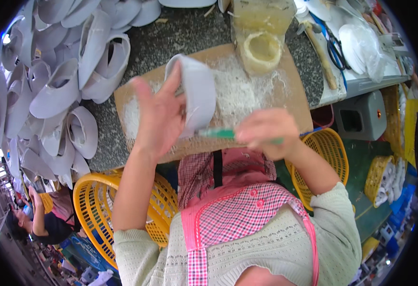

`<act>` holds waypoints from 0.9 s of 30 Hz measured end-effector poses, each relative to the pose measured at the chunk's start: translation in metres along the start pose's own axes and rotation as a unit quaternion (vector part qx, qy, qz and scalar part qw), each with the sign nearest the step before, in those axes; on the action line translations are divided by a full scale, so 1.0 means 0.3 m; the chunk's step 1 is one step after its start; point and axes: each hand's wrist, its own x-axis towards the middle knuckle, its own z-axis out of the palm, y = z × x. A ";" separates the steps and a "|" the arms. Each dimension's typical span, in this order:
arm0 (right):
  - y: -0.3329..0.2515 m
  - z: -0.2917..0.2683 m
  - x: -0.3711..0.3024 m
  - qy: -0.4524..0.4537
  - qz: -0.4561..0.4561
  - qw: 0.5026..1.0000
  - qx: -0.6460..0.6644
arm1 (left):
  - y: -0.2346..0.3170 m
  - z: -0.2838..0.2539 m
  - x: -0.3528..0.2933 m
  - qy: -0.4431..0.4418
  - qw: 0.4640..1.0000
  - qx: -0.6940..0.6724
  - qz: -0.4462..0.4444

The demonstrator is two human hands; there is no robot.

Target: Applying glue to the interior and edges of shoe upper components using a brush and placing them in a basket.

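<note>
My left hand holds a pale grey-white shoe upper on its edge above a cardboard sheet. Its thumb sticks out to the left, while the other fingers reach against the inner side of the upper. In my right hand is a slim green-handled tool, gripped between the fingers and pointing left. The tool's tip is at the lower edge of the upper; motion blur hides what kind of tool it is and whether it touches.
Many similar shoe uppers are heaped at the left. A glue-crusted yellowish pot stands at the back of the cardboard. Scissors and a wooden stick lie at the right. Yellow baskets stand below the table; another person is at far left.
</note>
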 end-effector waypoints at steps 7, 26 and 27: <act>-0.007 -0.027 -0.063 0.203 0.179 0.961 0.060 | 0.045 -0.052 -0.091 0.107 0.825 0.542 0.121; -0.003 0.114 0.007 0.146 0.026 0.968 -0.204 | -0.170 -0.316 -0.269 0.313 0.946 0.024 0.077; -0.038 0.140 0.016 0.050 -0.072 0.970 -0.227 | -0.172 -0.306 -0.276 0.311 0.947 0.023 0.078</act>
